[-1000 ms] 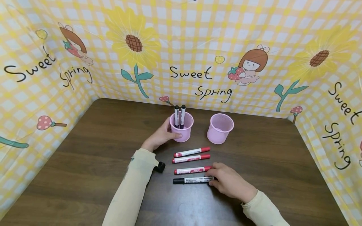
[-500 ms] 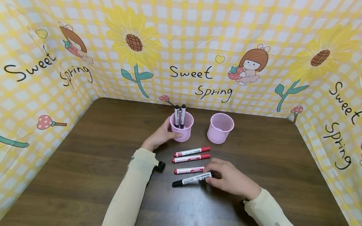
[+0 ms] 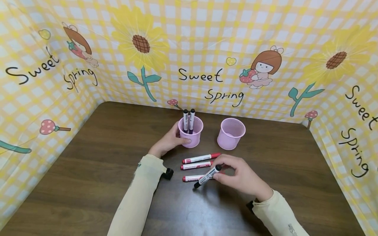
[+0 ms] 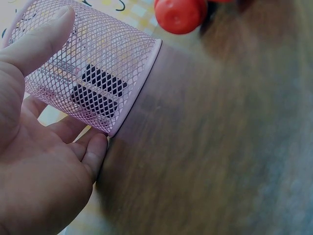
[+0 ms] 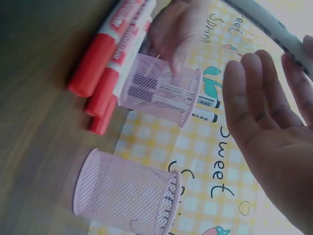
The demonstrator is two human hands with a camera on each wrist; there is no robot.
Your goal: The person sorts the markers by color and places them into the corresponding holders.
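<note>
My left hand (image 3: 169, 142) grips a pink mesh pen cup (image 3: 193, 140) from its left side, thumb across the front. Two black-capped markers (image 3: 192, 120) stand upright inside that cup. In the left wrist view, their dark ends show through the mesh (image 4: 100, 88). My right hand (image 3: 240, 173) pinches a black marker (image 3: 206, 177) between thumb and fingers near its upper end. The marker is tilted, its lower end pointing down and left, over the lowest of three red markers (image 3: 190, 178). The other two red markers (image 3: 196, 159) lie just above, partly behind my right fingers.
A second pink mesh pen cup (image 3: 231, 139) stands to the right of the gripped one, with no markers in it. The brown wooden table (image 3: 88, 170) meets a yellow checked cloth (image 3: 200, 52) hung at the back and sides.
My right hand has picked up the black marker from the table, tilted it steeply and moved it up toward the red markers. My left hand keeps its hold on the cup.
</note>
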